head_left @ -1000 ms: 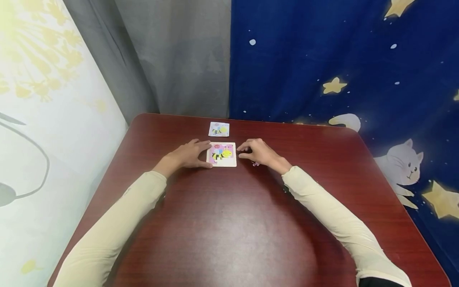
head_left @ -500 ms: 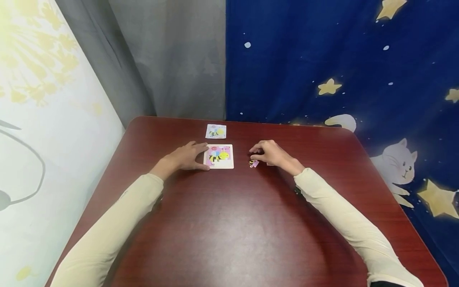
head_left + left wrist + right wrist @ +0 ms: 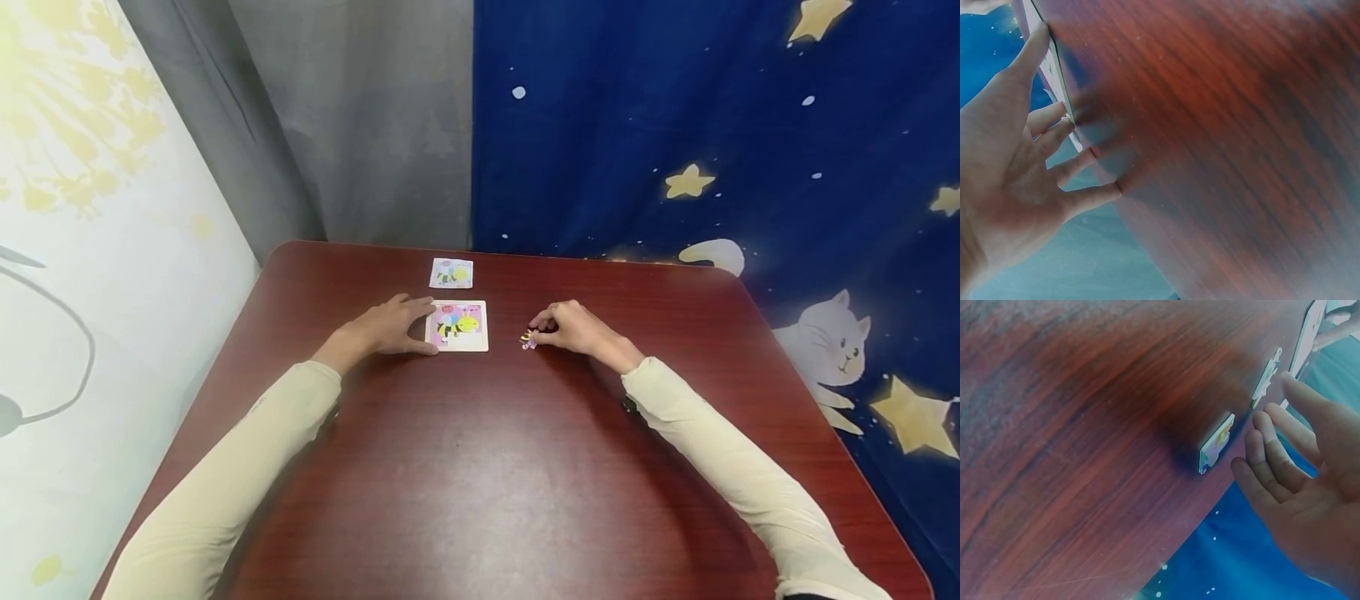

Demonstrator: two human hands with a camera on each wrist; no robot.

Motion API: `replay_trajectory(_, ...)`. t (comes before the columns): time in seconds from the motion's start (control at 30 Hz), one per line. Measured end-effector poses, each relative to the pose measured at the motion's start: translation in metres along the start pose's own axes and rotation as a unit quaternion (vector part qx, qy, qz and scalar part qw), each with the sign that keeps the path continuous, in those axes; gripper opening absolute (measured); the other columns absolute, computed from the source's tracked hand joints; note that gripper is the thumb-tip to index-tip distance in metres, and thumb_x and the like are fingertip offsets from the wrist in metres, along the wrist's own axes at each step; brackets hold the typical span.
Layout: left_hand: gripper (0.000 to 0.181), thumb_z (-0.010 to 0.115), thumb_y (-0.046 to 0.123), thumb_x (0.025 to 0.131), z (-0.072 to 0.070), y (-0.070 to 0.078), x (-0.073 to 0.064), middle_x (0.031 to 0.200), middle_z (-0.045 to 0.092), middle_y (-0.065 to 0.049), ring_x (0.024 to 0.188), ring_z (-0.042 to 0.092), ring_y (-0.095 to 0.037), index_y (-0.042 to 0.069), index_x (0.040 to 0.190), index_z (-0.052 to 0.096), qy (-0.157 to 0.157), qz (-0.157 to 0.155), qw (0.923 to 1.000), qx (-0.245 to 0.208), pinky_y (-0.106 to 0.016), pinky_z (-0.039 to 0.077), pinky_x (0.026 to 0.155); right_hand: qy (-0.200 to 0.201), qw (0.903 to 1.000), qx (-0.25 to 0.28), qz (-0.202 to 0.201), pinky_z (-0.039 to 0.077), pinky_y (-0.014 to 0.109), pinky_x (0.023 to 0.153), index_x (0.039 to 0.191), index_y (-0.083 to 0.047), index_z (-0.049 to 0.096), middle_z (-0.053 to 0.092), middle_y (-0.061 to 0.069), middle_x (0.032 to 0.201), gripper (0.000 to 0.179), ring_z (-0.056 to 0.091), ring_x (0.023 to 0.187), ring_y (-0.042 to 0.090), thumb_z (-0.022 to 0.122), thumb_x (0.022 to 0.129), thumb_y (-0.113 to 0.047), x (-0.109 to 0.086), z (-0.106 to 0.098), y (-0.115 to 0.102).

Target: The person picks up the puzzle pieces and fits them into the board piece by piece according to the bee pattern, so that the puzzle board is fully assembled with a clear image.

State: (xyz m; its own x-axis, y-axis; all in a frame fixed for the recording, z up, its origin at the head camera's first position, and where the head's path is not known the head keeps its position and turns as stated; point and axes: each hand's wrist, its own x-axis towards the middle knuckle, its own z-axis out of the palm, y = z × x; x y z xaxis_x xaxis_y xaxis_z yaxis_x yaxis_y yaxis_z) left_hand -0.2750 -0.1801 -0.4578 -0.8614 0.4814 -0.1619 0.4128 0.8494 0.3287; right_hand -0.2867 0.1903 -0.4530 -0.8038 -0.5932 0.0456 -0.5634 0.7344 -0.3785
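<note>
A square jigsaw board (image 3: 482,343) with a partly filled bee picture lies on the table; a white gap shows at its lower right. My left hand (image 3: 388,327) rests at the board's left side, thumb and index finger spread to its two corners, other fingers straight on the tabletop in the left wrist view. Right of the board, my right hand (image 3: 573,327) has its thumb and fingertips right at a small pink, yellow and black jigsaw piece (image 3: 527,339), fingers loosely bent. In the right wrist view a second jigsaw piece (image 3: 1216,447) lies beyond those fingers.
Behind the board lies a card (image 3: 452,273) with the same bee picture. The dark red wooden table (image 3: 465,467) reaches back to a grey curtain (image 3: 375,125) and a blue starry curtain (image 3: 600,150). A white patterned surface (image 3: 112,292) borders it at left.
My right hand has drawn away rightward from the board's right edge and come down to the loose jigsaw piece. The left hand stays at the board. The head view has shifted slightly.
</note>
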Motion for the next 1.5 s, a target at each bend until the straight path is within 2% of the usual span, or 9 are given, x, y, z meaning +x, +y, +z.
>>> replay_trajectory(0.17,0.095,0.076,0.064,0.086,0.001,0.0,0.002,0.168,0.032,-0.007,0.153,0.027,-0.04,0.017,0.161,0.041,0.003,0.007,1.0,0.004,-0.064,0.035,0.114,-0.008,0.9999,-0.001,0.013,0.058,0.034,0.082,0.108,-0.011,0.082,0.076,0.0,0.097,0.021,0.07,0.091,0.017,0.081,0.093,-0.025,-0.003,0.002,-0.001)
replay_trajectory(0.53,0.095,0.077,0.062,0.086,0.0,-0.001,0.001,0.168,0.033,-0.006,0.153,0.027,-0.039,0.017,0.161,0.041,0.006,0.01,0.9999,0.004,-0.063,0.035,0.115,0.022,0.9988,-0.006,0.044,0.052,0.036,0.078,0.092,-0.016,0.08,0.069,0.002,0.092,0.019,0.06,0.085,0.019,0.084,0.089,-0.034,-0.003,0.009,-0.006)
replay_trajectory(0.63,0.095,0.077,0.063,0.086,0.001,-0.001,0.001,0.168,0.033,-0.007,0.153,0.027,-0.039,0.017,0.161,0.041,0.005,0.011,0.9999,0.005,-0.063,0.035,0.115,0.022,0.9995,-0.003,0.023,0.054,0.036,0.082,0.097,-0.013,0.081,0.072,0.003,0.096,0.019,0.064,0.089,0.019,0.084,0.09,-0.031,-0.002,0.008,-0.005)
replay_trajectory(0.77,0.096,0.076,0.064,0.086,0.002,-0.002,0.001,0.169,0.031,-0.005,0.154,0.026,-0.038,0.018,0.162,0.04,-0.001,0.005,1.0,0.007,-0.063,0.035,0.115,0.002,0.9995,0.013,-0.03,0.056,0.04,0.09,0.115,-0.007,0.078,0.074,0.008,0.109,0.032,0.069,0.1,0.023,0.086,0.088,-0.023,-0.004,0.005,-0.003)
replay_trajectory(0.87,0.096,0.076,0.065,0.086,0.002,-0.002,0.0,0.169,0.031,-0.005,0.154,0.026,-0.038,0.018,0.162,0.04,-0.003,0.003,0.9999,0.009,-0.063,0.035,0.114,-0.024,0.9976,0.024,-0.061,0.056,0.041,0.092,0.123,-0.007,0.076,0.073,0.01,0.115,0.038,0.069,0.102,0.024,0.086,0.088,-0.018,-0.005,0.004,-0.001)
replay_trajectory(0.97,0.096,0.076,0.064,0.086,0.002,-0.002,-0.001,0.169,0.032,-0.005,0.153,0.026,-0.038,0.017,0.161,0.04,-0.001,0.006,0.9999,0.01,-0.063,0.036,0.114,-0.033,0.9956,0.032,-0.082,0.056,0.041,0.09,0.125,-0.006,0.075,0.072,0.009,0.115,0.037,0.068,0.1,0.023,0.084,0.089,-0.014,-0.005,0.007,0.001)
replay_trajectory(1.17,0.095,0.076,0.063,0.086,0.002,-0.003,0.0,0.169,0.032,-0.005,0.153,0.026,-0.038,0.017,0.161,0.04,0.002,0.009,0.9999,0.009,-0.062,0.035,0.115,-0.018,0.9941,0.027,-0.104,0.057,0.038,0.083,0.122,-0.007,0.077,0.072,0.007,0.107,0.031,0.067,0.092,0.02,0.081,0.092,-0.015,-0.001,0.013,0.0)
replay_trajectory(1.5,0.097,0.074,0.067,0.086,0.001,-0.002,0.001,0.169,0.031,-0.004,0.154,0.026,-0.037,0.02,0.163,0.038,-0.005,-0.005,0.9999,0.014,-0.063,0.036,0.114,-0.013,0.9955,0.007,-0.094,0.056,0.033,0.079,0.121,-0.011,0.078,0.07,0.004,0.1,0.03,0.064,0.088,0.016,0.08,0.094,-0.022,0.008,0.016,-0.009)
